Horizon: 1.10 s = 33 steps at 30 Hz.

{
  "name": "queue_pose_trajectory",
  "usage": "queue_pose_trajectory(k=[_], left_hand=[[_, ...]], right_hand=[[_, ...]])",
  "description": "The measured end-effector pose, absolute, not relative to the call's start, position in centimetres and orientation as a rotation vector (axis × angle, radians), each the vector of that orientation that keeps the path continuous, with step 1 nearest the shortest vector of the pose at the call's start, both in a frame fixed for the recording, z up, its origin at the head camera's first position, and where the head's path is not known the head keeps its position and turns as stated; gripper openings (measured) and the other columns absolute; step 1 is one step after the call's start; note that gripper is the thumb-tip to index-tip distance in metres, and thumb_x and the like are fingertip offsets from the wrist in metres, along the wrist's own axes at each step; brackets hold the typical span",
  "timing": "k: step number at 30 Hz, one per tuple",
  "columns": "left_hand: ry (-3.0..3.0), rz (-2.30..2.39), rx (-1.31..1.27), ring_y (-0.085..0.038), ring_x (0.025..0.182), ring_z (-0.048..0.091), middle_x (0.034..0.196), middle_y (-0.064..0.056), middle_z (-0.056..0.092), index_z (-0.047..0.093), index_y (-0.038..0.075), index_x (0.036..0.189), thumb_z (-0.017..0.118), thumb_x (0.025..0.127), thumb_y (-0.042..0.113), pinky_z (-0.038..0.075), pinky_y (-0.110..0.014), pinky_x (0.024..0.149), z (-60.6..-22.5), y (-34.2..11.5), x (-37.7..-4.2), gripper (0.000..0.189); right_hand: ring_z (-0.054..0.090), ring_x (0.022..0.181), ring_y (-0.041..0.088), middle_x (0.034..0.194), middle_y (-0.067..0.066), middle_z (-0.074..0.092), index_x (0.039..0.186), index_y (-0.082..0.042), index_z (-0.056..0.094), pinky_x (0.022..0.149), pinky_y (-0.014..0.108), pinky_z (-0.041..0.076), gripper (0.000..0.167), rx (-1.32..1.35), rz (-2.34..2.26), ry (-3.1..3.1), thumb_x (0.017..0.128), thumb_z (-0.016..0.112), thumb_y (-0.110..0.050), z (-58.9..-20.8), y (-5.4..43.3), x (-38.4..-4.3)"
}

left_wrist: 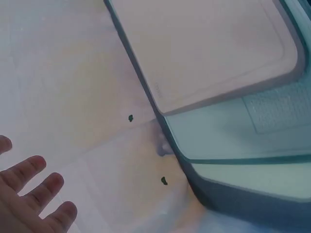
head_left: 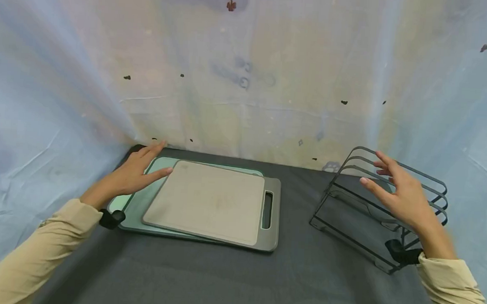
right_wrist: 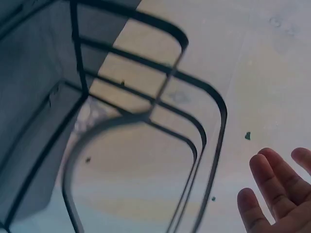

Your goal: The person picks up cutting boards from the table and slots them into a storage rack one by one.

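My left hand [head_left: 139, 171] hovers over the left end of a stack of cutting boards, fingers extended and thumb spread, holding nothing. On top lies a beige cutting board [head_left: 215, 201] with a grey border and a handle slot at its right end. Beneath it shows a teal cutting board [head_left: 149, 211], and a pale green board [left_wrist: 252, 182] sticks out at the stack's left end. On the right, a black wire rack [head_left: 349, 237] with several rounded loops stands on the table. Above it my right hand [head_left: 404, 194] hangs with loosely bent fingers, gripping nothing; its fingers look apart from the wires.
A dark grey cloth [head_left: 235, 281] covers the table. Behind and at both sides hangs a pale patterned curtain [head_left: 245, 115], close to the boards' far edge and the rack. Black straps circle both wrists.
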<state>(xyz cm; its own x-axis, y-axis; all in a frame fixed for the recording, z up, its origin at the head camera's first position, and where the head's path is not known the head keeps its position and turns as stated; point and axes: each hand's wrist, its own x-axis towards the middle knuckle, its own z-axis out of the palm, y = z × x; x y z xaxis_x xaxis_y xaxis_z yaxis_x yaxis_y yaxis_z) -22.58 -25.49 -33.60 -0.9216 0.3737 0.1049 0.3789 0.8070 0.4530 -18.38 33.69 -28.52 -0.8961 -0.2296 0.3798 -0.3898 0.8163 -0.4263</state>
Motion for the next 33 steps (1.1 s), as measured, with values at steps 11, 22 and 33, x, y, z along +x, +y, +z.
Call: queue_pose_trajectory(k=[11,22,33], left_hand=[[-2.824,-0.929,-0.534,-0.044,0.116,0.042,0.130,-0.026,0.041,0.026,0.002,0.151,0.060,0.097,0.036,0.038,-0.060,0.090,-34.6,-26.4,-21.6,0.072],[-2.806,-1.093,-0.442,-0.038,0.109,0.049,0.126,-0.023,0.049,0.040,0.001,0.142,0.059,0.098,0.035,0.042,-0.054,0.086,-35.7,-27.2,-21.5,0.060],[-2.809,-1.167,-0.380,-0.037,0.110,0.050,0.128,-0.022,0.048,0.039,0.002,0.144,0.058,0.098,0.037,0.047,-0.050,0.078,-36.9,-27.1,-21.4,0.060]], right_hand=[[0.052,0.096,-0.009,0.120,0.015,0.061,0.148,-0.014,0.041,0.073,0.008,0.042,0.057,0.353,1.023,-2.529,0.096,0.064,-0.019,-31.2,31.4,-17.5],[0.056,0.101,0.008,0.121,0.011,0.059,0.146,-0.014,0.043,0.079,0.017,0.044,0.049,0.353,1.339,-2.485,0.100,0.058,-0.022,-33.8,29.2,-17.3],[0.058,0.102,0.006,0.117,0.001,0.060,0.145,-0.009,0.044,0.083,0.016,0.046,0.048,0.381,1.557,-2.479,0.100,0.057,-0.021,-35.4,28.5,-18.1]])
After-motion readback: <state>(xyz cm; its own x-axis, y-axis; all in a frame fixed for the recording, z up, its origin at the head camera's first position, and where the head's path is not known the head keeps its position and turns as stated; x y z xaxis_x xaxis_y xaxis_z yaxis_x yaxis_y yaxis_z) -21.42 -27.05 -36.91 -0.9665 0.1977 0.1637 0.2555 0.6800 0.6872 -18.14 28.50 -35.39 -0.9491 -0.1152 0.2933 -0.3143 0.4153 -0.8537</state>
